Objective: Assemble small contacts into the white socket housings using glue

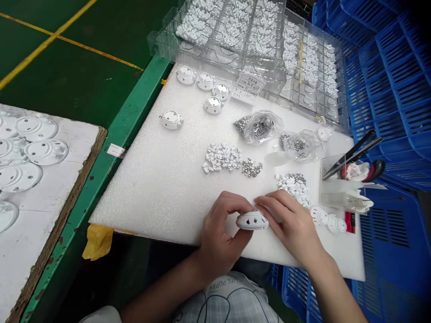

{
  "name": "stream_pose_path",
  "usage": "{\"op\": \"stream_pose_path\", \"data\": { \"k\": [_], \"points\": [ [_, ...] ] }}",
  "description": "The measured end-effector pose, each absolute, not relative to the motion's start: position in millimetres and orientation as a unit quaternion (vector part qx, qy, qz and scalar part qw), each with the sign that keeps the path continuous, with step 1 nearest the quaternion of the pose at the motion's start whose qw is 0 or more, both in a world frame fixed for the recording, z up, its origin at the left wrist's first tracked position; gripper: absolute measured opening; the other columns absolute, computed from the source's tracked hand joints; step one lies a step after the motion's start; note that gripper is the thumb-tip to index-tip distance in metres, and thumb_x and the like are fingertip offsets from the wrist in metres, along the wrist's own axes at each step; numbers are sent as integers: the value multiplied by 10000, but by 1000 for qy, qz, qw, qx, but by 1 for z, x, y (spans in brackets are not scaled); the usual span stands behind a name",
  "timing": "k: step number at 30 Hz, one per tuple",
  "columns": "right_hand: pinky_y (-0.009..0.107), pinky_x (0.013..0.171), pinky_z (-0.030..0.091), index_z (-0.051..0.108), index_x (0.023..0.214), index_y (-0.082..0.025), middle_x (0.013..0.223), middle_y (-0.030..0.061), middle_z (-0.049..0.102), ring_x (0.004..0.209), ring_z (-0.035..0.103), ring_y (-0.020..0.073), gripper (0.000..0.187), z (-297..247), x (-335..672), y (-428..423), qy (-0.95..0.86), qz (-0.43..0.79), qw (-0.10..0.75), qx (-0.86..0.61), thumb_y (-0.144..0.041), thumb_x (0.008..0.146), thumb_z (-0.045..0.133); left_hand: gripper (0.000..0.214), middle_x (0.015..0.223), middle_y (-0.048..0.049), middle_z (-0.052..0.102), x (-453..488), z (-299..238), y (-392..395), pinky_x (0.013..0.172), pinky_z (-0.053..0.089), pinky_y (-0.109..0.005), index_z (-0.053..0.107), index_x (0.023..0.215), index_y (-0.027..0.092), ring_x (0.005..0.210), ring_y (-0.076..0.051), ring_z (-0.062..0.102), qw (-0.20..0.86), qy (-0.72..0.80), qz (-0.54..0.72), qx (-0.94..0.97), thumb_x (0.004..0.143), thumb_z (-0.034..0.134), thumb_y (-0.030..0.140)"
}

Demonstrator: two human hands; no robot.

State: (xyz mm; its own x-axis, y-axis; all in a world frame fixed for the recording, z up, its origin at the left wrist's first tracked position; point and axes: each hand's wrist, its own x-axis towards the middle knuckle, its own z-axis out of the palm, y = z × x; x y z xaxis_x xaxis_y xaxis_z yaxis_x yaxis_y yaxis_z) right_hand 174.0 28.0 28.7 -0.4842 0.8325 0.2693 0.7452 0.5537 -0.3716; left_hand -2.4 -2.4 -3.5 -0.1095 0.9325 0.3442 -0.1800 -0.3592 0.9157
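Both hands hold one small white round plastic housing [252, 220] with cut-out slots, just above the near edge of a white foam sheet [161, 179]. My left hand [220, 233] curls round its left side, fingers closed over the top. My right hand [291, 222] pinches its right side with fingers pressed on top. Close behind my right hand lies a pile of small white and metal parts [293, 184]. Two more white housings [328, 220] sit just right of my right hand.
Further back lie a heap of small white clips [220, 158], metal bits [252, 168], two clear bags of metal parts [259, 127], several finished housings [205, 92], and clear trays [235, 31]. Blue crates [390, 80] stand right, with tweezers [353, 153] on a clear box. Green table edge [111, 152] at left.
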Motion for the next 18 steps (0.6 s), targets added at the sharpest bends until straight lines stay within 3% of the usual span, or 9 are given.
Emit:
{"op": "stream_pose_path", "data": {
  "k": [4,9,14,18],
  "points": [
    [279,699,568,688,1039,-206,980,62,695,852,697,167,103,22,176,15,-819,133,252,-499,-174,985,607,87,970,-53,665,-1,-2,1,783,602,-318,616,1031,217,916,-198,719,427,372,621,542,971,666,179],
    [286,658,538,649,994,-214,898,30,672,760,642,161,31,19,167,15,-774,163,274,-547,-220,978,623,114,961,-55,702,-2,1,4,803,622,-313,663,1012,213,909,-191,723,369,399,595,592,931,724,160],
    [287,704,513,668,966,-216,859,23,664,796,623,161,17,15,166,10,-752,154,309,-562,-210,962,652,145,980,-64,692,-3,3,4,834,618,-285,700,1025,193,917,-170,713,348,403,585,612,917,714,96],
    [255,708,523,691,929,-244,856,0,680,789,628,138,33,18,173,7,-674,294,391,-553,-216,929,710,155,997,-68,680,-4,5,4,844,610,-276,706,1040,176,932,-167,706,349,392,576,627,924,684,76]
  ]
}}
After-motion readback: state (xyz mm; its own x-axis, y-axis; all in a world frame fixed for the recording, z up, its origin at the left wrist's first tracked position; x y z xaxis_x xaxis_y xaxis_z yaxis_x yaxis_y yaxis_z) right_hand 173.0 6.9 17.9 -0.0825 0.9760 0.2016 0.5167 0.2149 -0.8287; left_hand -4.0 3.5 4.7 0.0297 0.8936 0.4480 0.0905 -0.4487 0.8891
